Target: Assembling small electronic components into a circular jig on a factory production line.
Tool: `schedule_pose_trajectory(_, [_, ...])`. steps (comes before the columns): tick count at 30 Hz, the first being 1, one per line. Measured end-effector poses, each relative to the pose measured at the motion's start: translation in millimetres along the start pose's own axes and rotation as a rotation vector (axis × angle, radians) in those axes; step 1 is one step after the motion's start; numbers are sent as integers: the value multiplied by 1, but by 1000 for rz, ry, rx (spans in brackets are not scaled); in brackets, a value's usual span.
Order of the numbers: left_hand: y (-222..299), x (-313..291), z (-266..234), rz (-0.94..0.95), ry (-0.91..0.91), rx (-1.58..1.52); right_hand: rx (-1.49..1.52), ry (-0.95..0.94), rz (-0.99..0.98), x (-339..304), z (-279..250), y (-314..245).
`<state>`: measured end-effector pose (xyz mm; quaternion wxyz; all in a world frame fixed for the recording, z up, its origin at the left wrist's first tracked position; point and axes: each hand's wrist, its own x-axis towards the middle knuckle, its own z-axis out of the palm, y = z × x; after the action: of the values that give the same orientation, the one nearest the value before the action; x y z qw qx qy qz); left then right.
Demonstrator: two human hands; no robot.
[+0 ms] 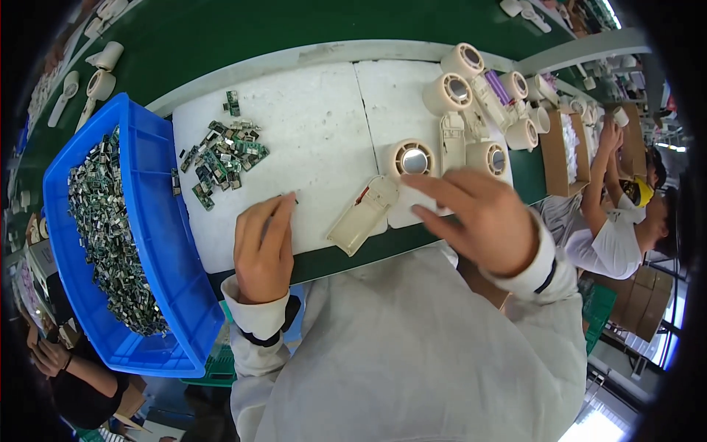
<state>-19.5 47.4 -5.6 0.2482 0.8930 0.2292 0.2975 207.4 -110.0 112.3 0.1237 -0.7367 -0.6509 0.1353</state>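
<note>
My left hand (262, 247) is above the front of the white foam board, its fingers pressed together. A small dark bit shows at the fingertips, too small to name. My right hand (486, 217) hovers right of a cream plastic housing half (361, 225), slightly blurred, thumb and forefinger apart with nothing visible between them. The housing half lies open side up at a slant, with a little red piece inside near its round end. Just beyond the right fingertips stands a round cream part (411, 159) with a dark reflective centre. A loose pile of small green circuit boards (224, 155) lies beyond my left hand.
A blue bin (158, 228) full of circuit boards stands at the left. More cream housings (451, 140) and round parts (460, 59) crowd the right side. A cardboard box (552, 158) stands farther right, where another person (618, 228) works. A green conveyor (309, 29) runs behind.
</note>
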Motion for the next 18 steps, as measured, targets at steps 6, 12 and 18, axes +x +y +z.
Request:
schedule_pose_trajectory(6, [13, 16, 5, -47, 7, 166, 173, 47, 161, 12, 65, -11])
schedule_pose_trajectory(12, [42, 10, 0, -150, -105, -315, 86, 120, -53, 17, 76, 6])
schedule_pose_trajectory(18, [53, -2, 15, -241, -292, -598, 34, 138, -282, 5, 79, 30])
